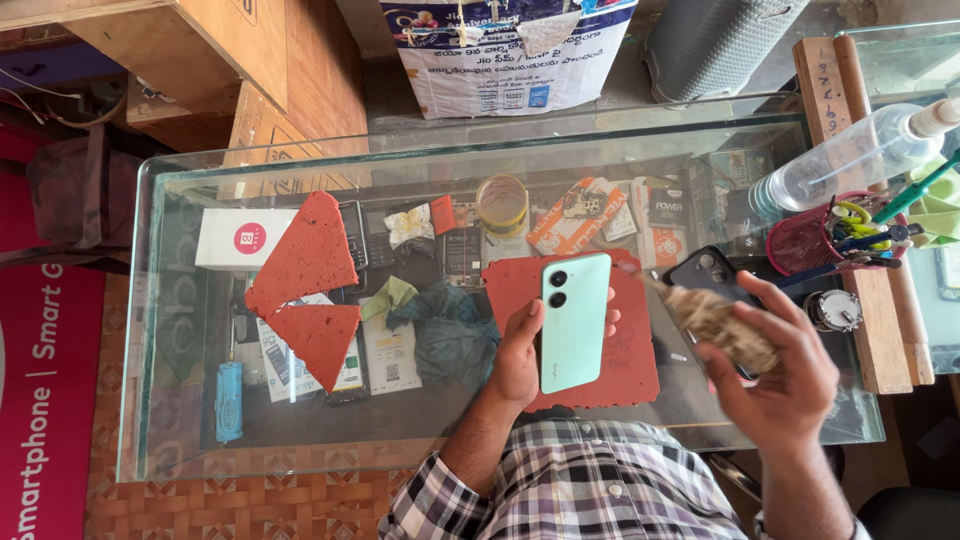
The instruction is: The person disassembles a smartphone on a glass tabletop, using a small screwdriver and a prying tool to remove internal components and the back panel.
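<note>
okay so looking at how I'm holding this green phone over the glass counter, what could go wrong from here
1. The left hand grips the mint-green phone only by its edges, so it might slip onto the red mat or the glass counter.
2. The right hand with its worn brush looks blurred and could clip the dark phone beneath.

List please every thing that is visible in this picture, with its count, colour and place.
phone: 1, mint green, back side up, held over the red mat
brush: 1, pale bristles, blurred, in the right hand
dark phone: 1, black, on the glass right of the mat
red mat: 1, red, centre of the glass counter
red mat pieces: 2, red, triangular, left on the glass
glass counter: 1, clear, phones and papers lie under it
spray bottle: 1, clear, lying at the right
mesh holder: 1, red, with tools, at the right
tape roll: 1, yellowish, behind the mat
left hand: holds the mint phone
right hand: holds the brush
</note>
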